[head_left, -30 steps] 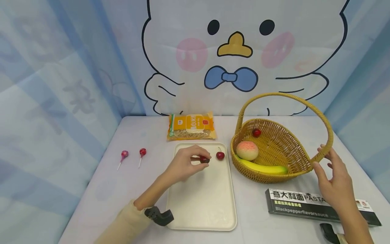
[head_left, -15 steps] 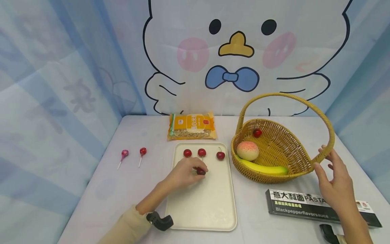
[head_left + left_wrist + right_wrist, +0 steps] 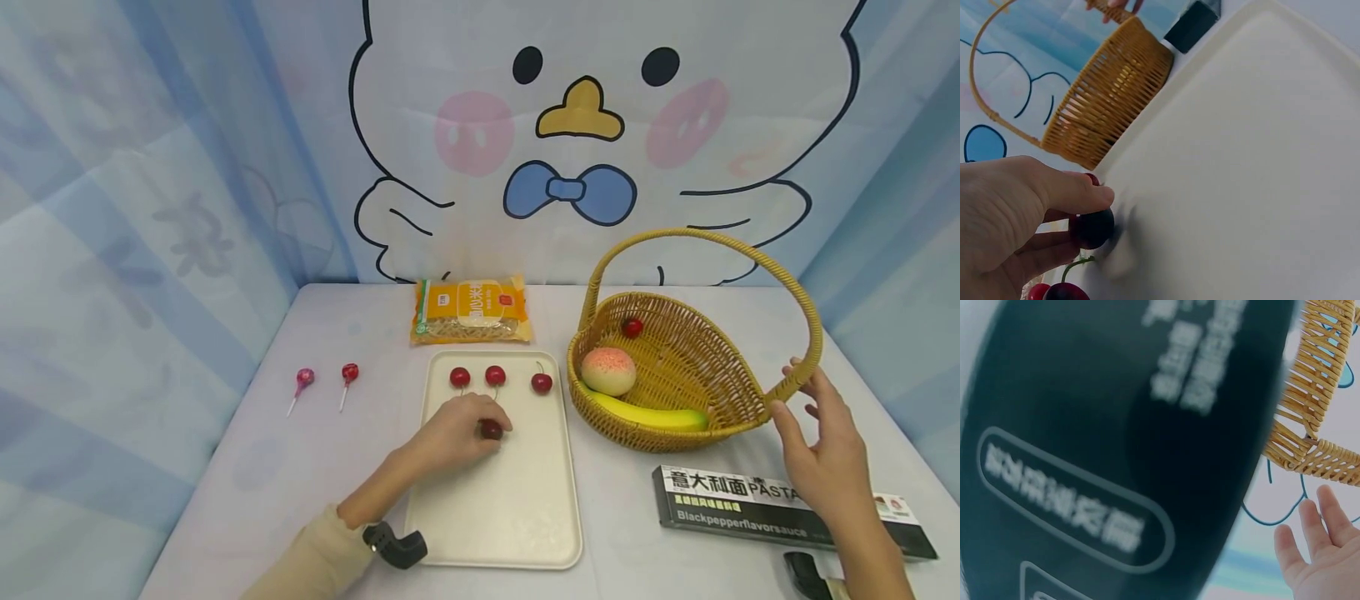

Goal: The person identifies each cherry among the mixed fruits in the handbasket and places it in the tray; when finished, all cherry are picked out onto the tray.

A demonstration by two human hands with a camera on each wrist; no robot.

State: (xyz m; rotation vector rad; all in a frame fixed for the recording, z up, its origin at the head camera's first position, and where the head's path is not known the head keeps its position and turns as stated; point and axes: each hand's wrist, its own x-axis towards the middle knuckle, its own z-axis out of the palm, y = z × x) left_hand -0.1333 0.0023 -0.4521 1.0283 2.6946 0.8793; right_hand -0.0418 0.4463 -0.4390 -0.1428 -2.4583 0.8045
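In the head view, my left hand [image 3: 459, 432] pinches a dark red cherry [image 3: 491, 429] between thumb and fingers over the middle of a cream tray [image 3: 525, 508]. The left wrist view shows this cherry [image 3: 1093, 229] low above or on the tray; which, I cannot tell. Three other cherries lie along the tray's far end: one at left [image 3: 460, 377], one in the middle [image 3: 495, 376], one at right [image 3: 542, 382]. My right hand [image 3: 828, 450] is beside the wicker basket's handle base [image 3: 787, 386], its fingers extended; contact is unclear.
The basket [image 3: 705, 350] contains a peach [image 3: 609, 371], a banana [image 3: 652, 414] and a small red fruit [image 3: 632, 327]. A black pasta box [image 3: 742, 512] lies in front, partly under my right forearm. Two lollipops [image 3: 304, 378] lie left; a yellow food packet [image 3: 471, 312] lies behind the tray.
My left hand has moved toward me from the tray's far end, with the dark cherry in its fingers. Two cherries it had covered now show. My right hand stays put.
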